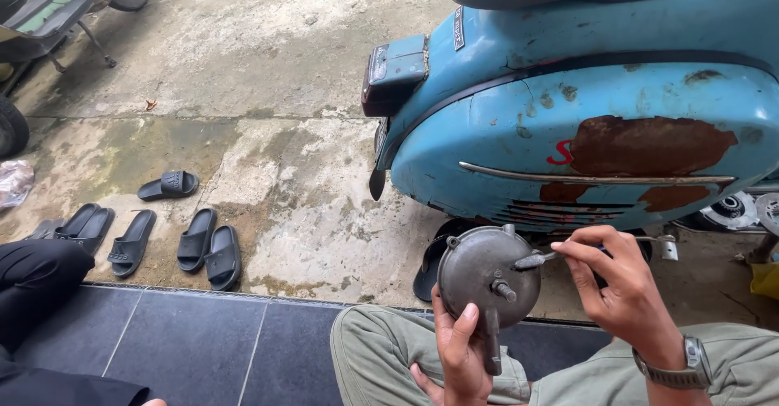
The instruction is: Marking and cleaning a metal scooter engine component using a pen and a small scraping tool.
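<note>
While the left hand [458,349] clasps a round grey metal cover [487,280] near the knees, below the blue scooter [584,106], the right hand [621,284] pinches a small brush [540,258] against it. It looks heavy, stiff, greasy; best gripped by its rim.

Head camera looks down, close over lap.

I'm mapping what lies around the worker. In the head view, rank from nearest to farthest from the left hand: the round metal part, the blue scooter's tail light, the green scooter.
1. Round metal part: held in the left hand.
2. Tail light: above, on the blue scooter's rear.
3. Green scooter: far top-left corner.
</note>
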